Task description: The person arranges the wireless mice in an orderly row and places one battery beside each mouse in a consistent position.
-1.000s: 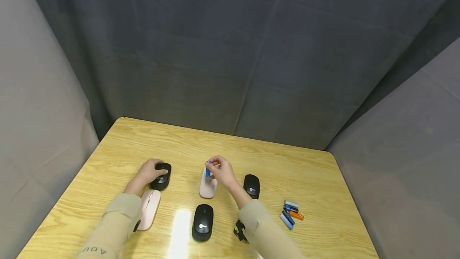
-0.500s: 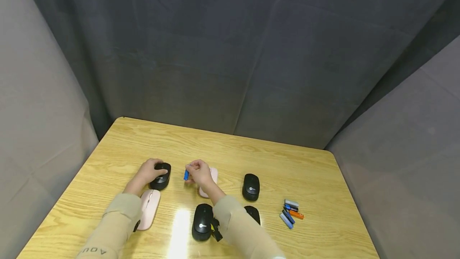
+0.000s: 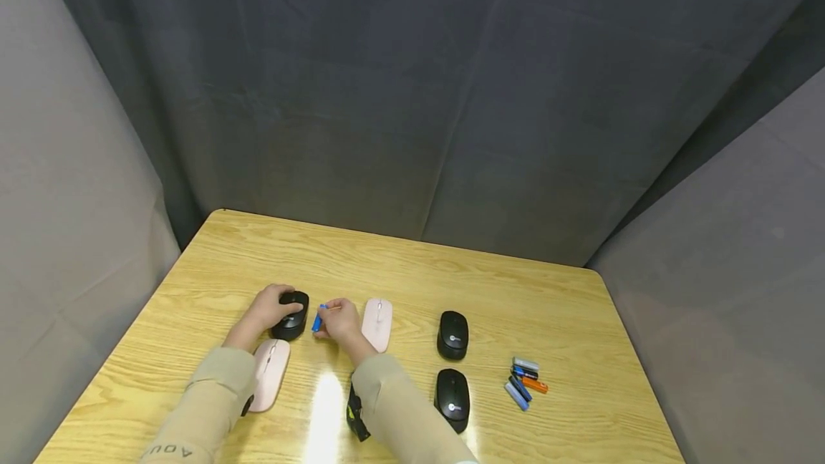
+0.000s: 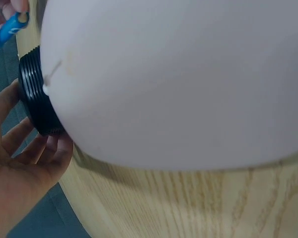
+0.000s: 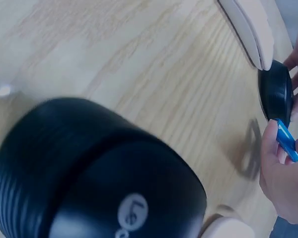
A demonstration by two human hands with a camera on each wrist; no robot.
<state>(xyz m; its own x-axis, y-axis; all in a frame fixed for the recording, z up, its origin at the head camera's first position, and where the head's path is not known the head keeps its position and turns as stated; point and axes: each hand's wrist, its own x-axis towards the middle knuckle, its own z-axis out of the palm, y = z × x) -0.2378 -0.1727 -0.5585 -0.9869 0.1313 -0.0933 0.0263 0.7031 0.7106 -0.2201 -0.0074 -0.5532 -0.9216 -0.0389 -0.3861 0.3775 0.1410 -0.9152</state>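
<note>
At the table's left, my left hand (image 3: pixel 266 310) grips a black computer mouse (image 3: pixel 293 326) by its sides, thumb and fingers round it. The left wrist view shows those fingers against the ribbed side of the black mouse (image 4: pixel 35 94). Just right of it, my right hand (image 3: pixel 341 321) pinches a blue battery (image 3: pixel 318 321). In the right wrist view the blue battery (image 5: pixel 287 140) is held slantwise near the mouse; whether they touch is unclear.
One pink mouse (image 3: pixel 271 376) lies by the left sleeve, another pink mouse (image 3: pixel 377 324) right of my right hand. Farther right stand two black mice (image 3: pixel 453 335) and several loose batteries (image 3: pixel 525 383). A black mouse (image 5: pixel 124 173) looms large in the right wrist view.
My right hand has carried the blue battery leftward from above the middle pink mouse to beside the left black mouse. The left hand has kept its hold there.
</note>
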